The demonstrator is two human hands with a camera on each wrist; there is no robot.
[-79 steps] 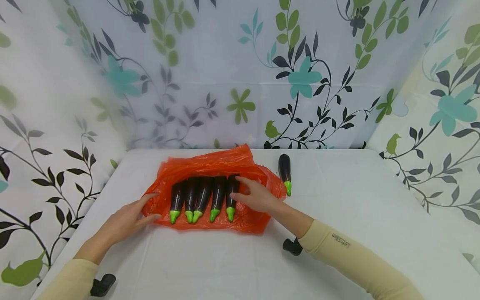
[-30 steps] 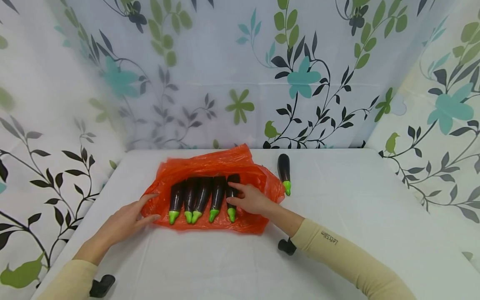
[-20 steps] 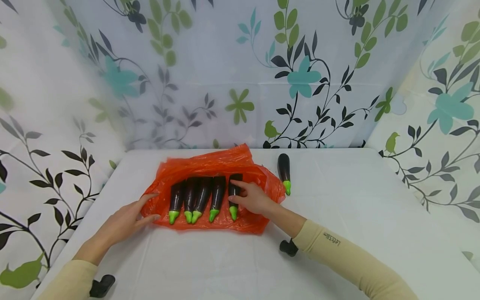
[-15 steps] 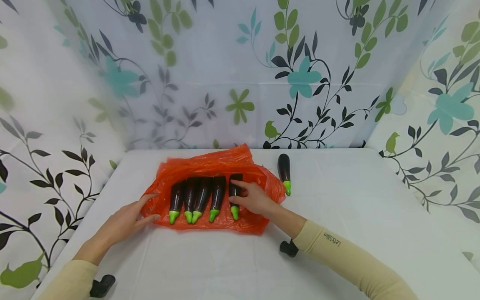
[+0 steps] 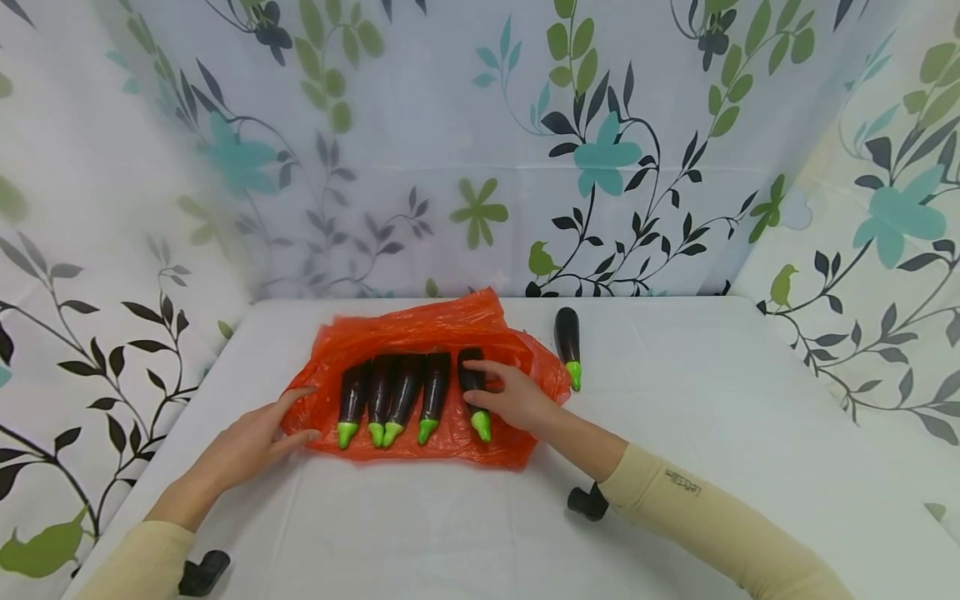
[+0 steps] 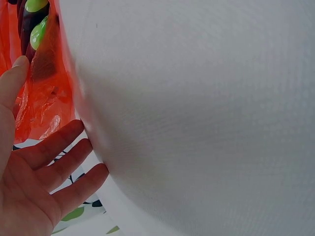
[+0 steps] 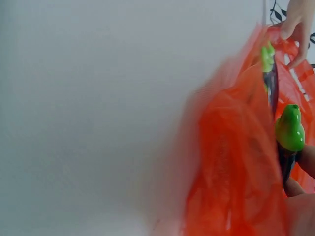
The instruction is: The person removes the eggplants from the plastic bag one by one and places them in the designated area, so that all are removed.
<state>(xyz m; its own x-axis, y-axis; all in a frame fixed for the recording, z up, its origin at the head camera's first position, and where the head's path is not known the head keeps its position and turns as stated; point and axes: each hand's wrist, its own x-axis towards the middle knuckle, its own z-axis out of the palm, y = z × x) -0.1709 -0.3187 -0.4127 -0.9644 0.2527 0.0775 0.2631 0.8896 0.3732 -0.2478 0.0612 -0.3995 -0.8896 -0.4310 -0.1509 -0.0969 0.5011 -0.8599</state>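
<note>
A red plastic bag lies with its mouth spread toward me, and several dark eggplants with green caps are in a row inside. My right hand grips the rightmost eggplant between thumb and fingers, a gap apart from the row. Its green cap shows in the right wrist view, the bag's edge partly covering the hand. At the bag's left end is my left hand, thumb and fingertips at the plastic. In the left wrist view, that hand's fingers are spread and nearly straight.
One more eggplant lies outside the bag, just past its right end. The white table is enclosed by a leaf-patterned curtain at the back and sides. A black device is at my right wrist.
The rightmost eggplant has shifted right, away from the others, its green end swinging rightward. My right hand has moved slightly right with it. The left hand and the bag stay put.
</note>
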